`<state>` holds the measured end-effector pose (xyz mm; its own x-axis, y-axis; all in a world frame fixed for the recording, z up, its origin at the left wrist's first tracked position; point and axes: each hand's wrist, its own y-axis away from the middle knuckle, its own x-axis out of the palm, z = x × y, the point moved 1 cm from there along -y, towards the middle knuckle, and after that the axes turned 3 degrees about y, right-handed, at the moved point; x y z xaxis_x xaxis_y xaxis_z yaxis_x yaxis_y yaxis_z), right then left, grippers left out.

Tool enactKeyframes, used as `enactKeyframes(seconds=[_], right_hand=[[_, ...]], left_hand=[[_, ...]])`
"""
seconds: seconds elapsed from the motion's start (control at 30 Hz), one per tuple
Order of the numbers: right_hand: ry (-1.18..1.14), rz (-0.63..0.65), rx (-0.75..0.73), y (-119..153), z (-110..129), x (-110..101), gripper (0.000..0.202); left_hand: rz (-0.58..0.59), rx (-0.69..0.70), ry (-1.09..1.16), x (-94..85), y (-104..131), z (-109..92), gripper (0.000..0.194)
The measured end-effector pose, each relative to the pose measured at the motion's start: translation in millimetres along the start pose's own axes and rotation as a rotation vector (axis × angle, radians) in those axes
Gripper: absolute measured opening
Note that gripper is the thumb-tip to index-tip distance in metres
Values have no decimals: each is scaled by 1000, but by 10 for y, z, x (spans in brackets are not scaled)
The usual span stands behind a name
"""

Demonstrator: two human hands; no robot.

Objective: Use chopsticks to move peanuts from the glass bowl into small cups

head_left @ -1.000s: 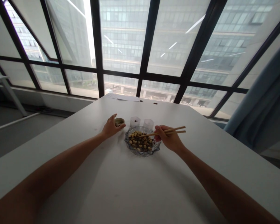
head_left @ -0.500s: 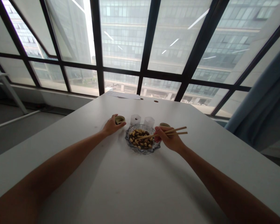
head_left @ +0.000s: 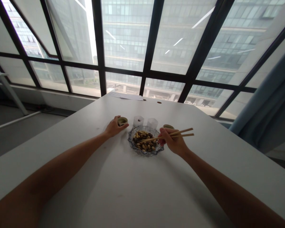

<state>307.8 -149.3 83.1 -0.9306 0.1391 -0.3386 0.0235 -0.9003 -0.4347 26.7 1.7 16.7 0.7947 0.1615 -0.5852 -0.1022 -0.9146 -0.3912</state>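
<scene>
a smooth white tabletop (head_left: 123,190) by black-framed windows (head_left: 123,38) bears a scalloped clear-glass bowl (head_left: 146,153) of mixed nuts (head_left: 148,146); the right hand (head_left: 172,141) pinches slim wooden chopsticks (head_left: 180,133), tips among them, while the left hand (head_left: 114,126), half-curled, grips a round olive-green cup (head_left: 123,121) (dark bits inside).

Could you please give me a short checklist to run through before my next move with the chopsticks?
- Chopsticks in the grip of the right hand: ok.
- Chopstick tips at the nuts in the glass bowl: ok.
- A nut pinched between the tips: cannot tell, too small to see.
- Left hand around the left green cup: ok.
- Right green cup fully in view: not ok, the right hand partly hides it.
- Both white cups upright: ok.
</scene>
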Motion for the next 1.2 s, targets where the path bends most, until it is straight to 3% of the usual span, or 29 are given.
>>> enactKeyframes(seconds=[0.1,0.33,0.7,1.2], right_hand=[[-22,-64,-15,-7,43,-31,60],[86,75,-68,50,-1,62,51],[70,76,-76,44,-175,89,47],[97,35,-54,60,-92,103,55]], left_hand=[[-4,-1,-2,5,0,3,82],[-2,-7,4,-3,6,-12,80],[0,4,-5,3,-2,5,80],[5,-3,-11,-5,6,-20,80]])
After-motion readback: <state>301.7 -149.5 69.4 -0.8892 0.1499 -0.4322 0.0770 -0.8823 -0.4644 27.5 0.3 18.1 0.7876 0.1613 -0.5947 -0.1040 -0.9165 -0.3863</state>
